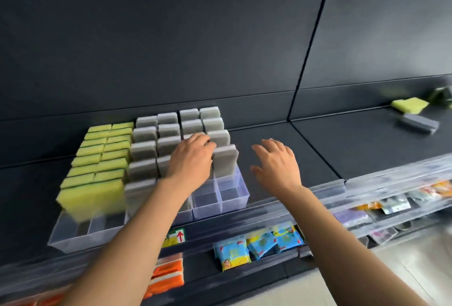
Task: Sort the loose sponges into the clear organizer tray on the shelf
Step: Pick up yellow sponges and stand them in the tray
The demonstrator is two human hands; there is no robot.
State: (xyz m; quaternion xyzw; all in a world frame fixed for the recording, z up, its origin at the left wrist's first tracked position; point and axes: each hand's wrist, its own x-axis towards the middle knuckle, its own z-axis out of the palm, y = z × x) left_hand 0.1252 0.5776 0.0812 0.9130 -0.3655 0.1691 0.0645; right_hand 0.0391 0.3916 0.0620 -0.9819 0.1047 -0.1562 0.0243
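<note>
**Bare hands at a sponge tray, loose sponges off at the upper right**

Seen from a head camera looking down at a dark shelf (269, 132). At the centre left of the frame sits the clear organizer tray (233, 204). Its left columns are packed with yellow sponges (97, 158) and its middle and right columns with grey sponges (146, 146), all standing upright on edge. Several compartments along the tray's lower edge look empty.

The left grip (190, 156) rests on top of the grey rows at the centre of the frame, with its fingers bent down among the sponges. Whether they pinch one is hidden, so its state cannot be told. The right grip (276, 163) hovers just right of the tray, released, fingers spread, holding nothing.

The loose sponges lie well apart from both grips, at the upper right of the frame. A loose yellow sponge (409, 105) lies flat, its long axis running roughly left to right. Just below it, a loose grey sponge (419, 123) also lies flat, its long axis slanting from upper left to lower right. A dark green shape (442, 95) at the frame's right edge is too blurred to identify.

The right grip is clearly the nearer one. The reach would likely go up and to the right, and each sponge would then need turning on edge to fit.
</note>
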